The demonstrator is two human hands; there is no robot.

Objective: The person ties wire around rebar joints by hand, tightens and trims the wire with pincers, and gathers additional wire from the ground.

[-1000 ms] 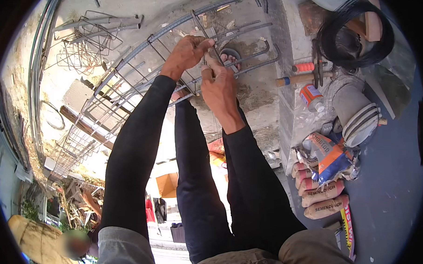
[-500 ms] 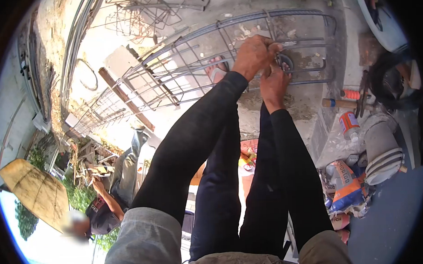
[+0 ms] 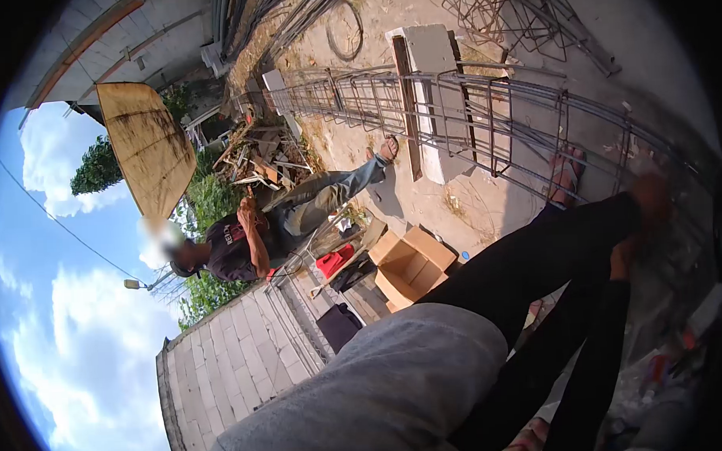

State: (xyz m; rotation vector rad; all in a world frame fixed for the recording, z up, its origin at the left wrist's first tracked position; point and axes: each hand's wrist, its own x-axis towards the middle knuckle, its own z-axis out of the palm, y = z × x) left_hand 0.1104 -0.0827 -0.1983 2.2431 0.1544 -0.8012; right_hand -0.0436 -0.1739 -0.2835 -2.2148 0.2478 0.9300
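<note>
A long cage of steel reinforcing bars (image 3: 523, 85) with square stirrups runs from the far left to the right edge. Close to its near end is my left hand (image 3: 650, 195), dark and smeared, so its fingers cannot be made out. Just below it, partly behind my left forearm, is my right hand (image 3: 621, 260); its fingers are hidden in shadow. Whatever either hand holds does not show. Both my arms wear black sleeves, and one of my feet (image 3: 566, 174) shows beneath the bars.
A pale block (image 3: 436, 103) and a wooden plank (image 3: 408, 104) support the cage. An open cardboard box (image 3: 414, 263) sits on the ground. Another person (image 3: 242, 237) stands beyond, near a pile of scrap wood (image 3: 271, 161). Bent stirrups (image 3: 505, 14) lie at the top.
My view has swung left, so my hands and the near cage end now appear at the right edge, blurred. The other person and the box have come into fuller view.
</note>
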